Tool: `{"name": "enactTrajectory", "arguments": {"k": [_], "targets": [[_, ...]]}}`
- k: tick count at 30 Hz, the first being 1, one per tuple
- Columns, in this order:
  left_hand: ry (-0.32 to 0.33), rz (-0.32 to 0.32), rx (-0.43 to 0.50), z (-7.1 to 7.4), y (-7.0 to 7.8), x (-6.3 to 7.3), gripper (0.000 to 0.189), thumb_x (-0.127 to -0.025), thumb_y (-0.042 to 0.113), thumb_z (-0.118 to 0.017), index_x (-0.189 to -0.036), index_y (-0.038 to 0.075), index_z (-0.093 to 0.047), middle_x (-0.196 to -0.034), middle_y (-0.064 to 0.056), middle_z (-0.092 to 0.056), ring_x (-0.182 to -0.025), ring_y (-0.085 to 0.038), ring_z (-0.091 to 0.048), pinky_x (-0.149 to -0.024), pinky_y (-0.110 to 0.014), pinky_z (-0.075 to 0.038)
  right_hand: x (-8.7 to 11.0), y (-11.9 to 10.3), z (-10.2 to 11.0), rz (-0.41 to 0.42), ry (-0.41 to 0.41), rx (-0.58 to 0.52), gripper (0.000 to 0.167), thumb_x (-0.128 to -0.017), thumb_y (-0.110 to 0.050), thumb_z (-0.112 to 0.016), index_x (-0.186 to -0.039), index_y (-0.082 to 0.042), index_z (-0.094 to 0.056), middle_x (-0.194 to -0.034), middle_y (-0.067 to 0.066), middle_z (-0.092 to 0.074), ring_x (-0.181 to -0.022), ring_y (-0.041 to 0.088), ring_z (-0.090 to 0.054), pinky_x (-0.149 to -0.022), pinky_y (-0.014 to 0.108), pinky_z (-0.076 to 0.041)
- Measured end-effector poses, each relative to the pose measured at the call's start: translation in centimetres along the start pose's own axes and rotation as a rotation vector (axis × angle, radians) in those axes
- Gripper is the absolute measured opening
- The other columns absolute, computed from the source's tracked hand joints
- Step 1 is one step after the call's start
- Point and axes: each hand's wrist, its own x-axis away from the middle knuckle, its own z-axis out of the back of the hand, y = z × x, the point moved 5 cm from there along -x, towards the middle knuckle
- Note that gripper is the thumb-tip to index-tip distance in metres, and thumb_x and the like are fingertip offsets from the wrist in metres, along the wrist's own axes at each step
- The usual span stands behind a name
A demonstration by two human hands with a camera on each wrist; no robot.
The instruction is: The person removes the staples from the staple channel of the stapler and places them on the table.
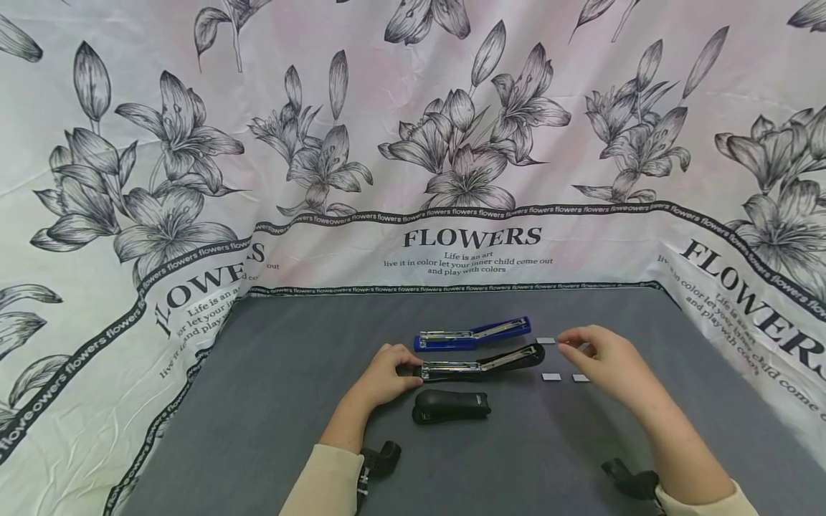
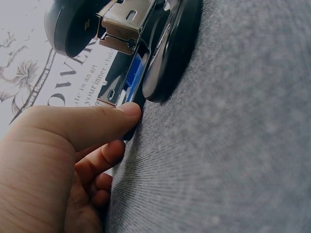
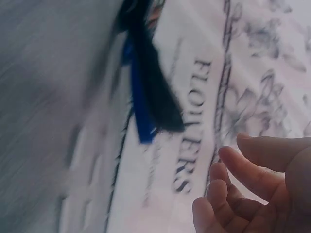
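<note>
My left hand [image 1: 386, 373] pinches the left end of an opened black stapler [image 1: 452, 369] between thumb and fingers; its top is swung back to the right. Just behind it lies an opened blue stapler [image 1: 445, 341]. A closed black stapler [image 1: 452, 406] lies in front, its metal nose [image 2: 126, 24] close to my left thumb in the left wrist view. My right hand [image 1: 603, 357] is over the table on the right, fingers loosely bent and nothing visible between them. Near its fingertips are small white strips [image 1: 551, 377], several of which show blurred in the right wrist view.
The grey tabletop [image 1: 271, 416] runs back to a flower-printed cloth [image 1: 477, 251] that hangs behind and along both sides. Black wrist cameras [image 1: 383, 459] are strapped to both forearms, below light sleeves.
</note>
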Motion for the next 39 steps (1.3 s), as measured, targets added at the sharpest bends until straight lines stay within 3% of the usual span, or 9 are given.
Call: {"name": "enactTrajectory", "arguments": {"k": [10,22,29,39], "targets": [[0.003,0.002,0.006,0.1,0.2,0.1,0.026,-0.087,0.014,-0.082,-0.112,0.011,-0.079,-0.105,0.003,-0.066,-0.094,-0.016,-0.047,-0.086,-0.039,-0.045,-1.1,-5.4,-0.8,0.098,-0.011,-0.073,0.023,-0.102,-0.026,-0.068,-0.119,-0.011,-0.073,-0.116,0.007,-0.066,-0.088,0.019,-0.06,-0.065,0.036,-0.05],[0.0,0.017,0.005,0.0,0.0,0.1,0.027,-0.087,0.014,-0.082,-0.114,0.011,-0.078,-0.105,0.004,-0.065,-0.093,-0.016,-0.047,-0.084,-0.038,-0.045,-2.0,-9.9,-3.7,0.221,-0.075,-0.111,0.017,-0.096,-0.017,-0.075,-0.112,-0.012,-0.074,-0.096,-0.004,-0.063,-0.081,0.014,-0.058,-0.07,0.033,-0.051],[0.005,0.008,0.003,0.0,-0.1,0.0,0.027,-0.087,0.015,-0.083,-0.113,0.012,-0.079,-0.104,0.004,-0.066,-0.092,-0.015,-0.047,-0.085,-0.038,-0.044,-2.3,-12.1,-5.7,0.311,-0.144,-0.112,0.022,-0.095,-0.02,-0.076,-0.114,-0.01,-0.074,-0.104,-0.003,-0.066,-0.085,0.009,-0.061,-0.072,0.033,-0.052],[0.006,-0.007,0.024,0.1,-0.2,-0.1,0.025,-0.087,0.015,-0.083,-0.111,0.013,-0.079,-0.103,0.005,-0.066,-0.092,-0.015,-0.047,-0.084,-0.038,-0.044,-2.3,-15.2,-9.4,0.41,-0.271,-0.041,0.024,-0.093,-0.023,-0.079,-0.115,-0.014,-0.075,-0.106,-0.005,-0.065,-0.088,0.014,-0.061,-0.075,0.032,-0.052]]}}
